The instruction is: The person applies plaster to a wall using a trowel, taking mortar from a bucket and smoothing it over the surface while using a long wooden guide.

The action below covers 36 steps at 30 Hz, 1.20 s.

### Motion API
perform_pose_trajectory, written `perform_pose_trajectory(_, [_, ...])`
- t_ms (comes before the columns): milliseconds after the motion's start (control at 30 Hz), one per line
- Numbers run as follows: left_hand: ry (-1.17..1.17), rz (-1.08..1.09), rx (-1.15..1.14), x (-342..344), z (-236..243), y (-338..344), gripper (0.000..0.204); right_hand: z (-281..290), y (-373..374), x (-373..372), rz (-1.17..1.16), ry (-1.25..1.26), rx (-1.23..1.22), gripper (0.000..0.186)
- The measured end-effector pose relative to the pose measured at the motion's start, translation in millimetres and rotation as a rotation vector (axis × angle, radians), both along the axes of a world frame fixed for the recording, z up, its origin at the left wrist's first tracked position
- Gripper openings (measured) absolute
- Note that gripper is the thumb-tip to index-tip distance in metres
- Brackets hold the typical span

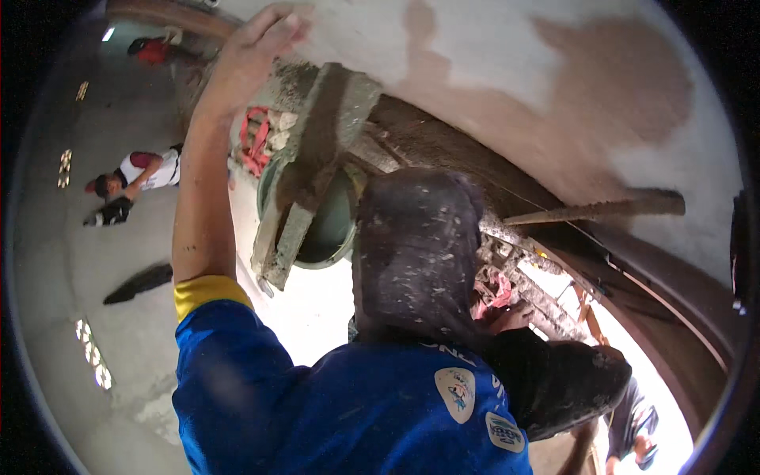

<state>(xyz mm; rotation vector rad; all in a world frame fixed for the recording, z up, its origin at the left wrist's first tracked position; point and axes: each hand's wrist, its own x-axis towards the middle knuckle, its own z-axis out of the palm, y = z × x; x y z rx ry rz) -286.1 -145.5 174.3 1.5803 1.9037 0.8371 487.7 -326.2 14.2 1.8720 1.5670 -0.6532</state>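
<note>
My left hand (pixel 265 39) is raised on a bare arm to the grey plastered wall (pixel 491 55), its fingers stretched out and nothing seen in them. Beside that arm a mortar-smeared board (pixel 324 134) lies over a green round tub (pixel 332 226). My right hand cannot be made out. Past my dark, splashed clothing shows a skin-coloured shape (pixel 514 317), partly hidden, which I cannot tell to be a hand or a foot. A long wooden strip (pixel 598 209) stands out against the wall on the right.
Red cloth or sacking (pixel 255 142) lies among pale rubble beside the tub. Far below on the left, a person in a white and maroon top (pixel 146 170) is on the grey floor. Another person (pixel 637 427) is at the lower right. A dark curved edge (pixel 673 301) runs along the wall.
</note>
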Motion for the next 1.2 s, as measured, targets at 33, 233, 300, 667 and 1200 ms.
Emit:
perform_pose_trajectory(33, [0.013,0.029,-0.002,-9.0,-2.4,-15.9,0.043,-0.1,8.1,-0.3,0.007,0.004,-0.002,0.015])
perform_pose_trajectory(233, [0.077,0.409,-0.315,-26.0,-59.9,-108.3,0.061,7.1,27.7,2.5,0.029,-0.026,-0.023,0.017])
perform_pose_trajectory(300, [0.019,0.372,-0.438,-34.7,-100.1,-158.9,0.077,7.8,37.3,5.1,0.056,-0.018,-0.034,0.018])
perform_pose_trajectory(667, [-0.066,0.398,-0.358,-9.3,-141.1,-184.7,0.052,22.9,19.0,-2.9,0.031,0.029,-0.038,0.022])
perform_pose_trajectory(1200, [0.422,0.112,-0.473,-10.2,-169.9,-143.3,0.045,5.1,-98.6,28.9,-0.221,-0.107,-0.309,0.024])
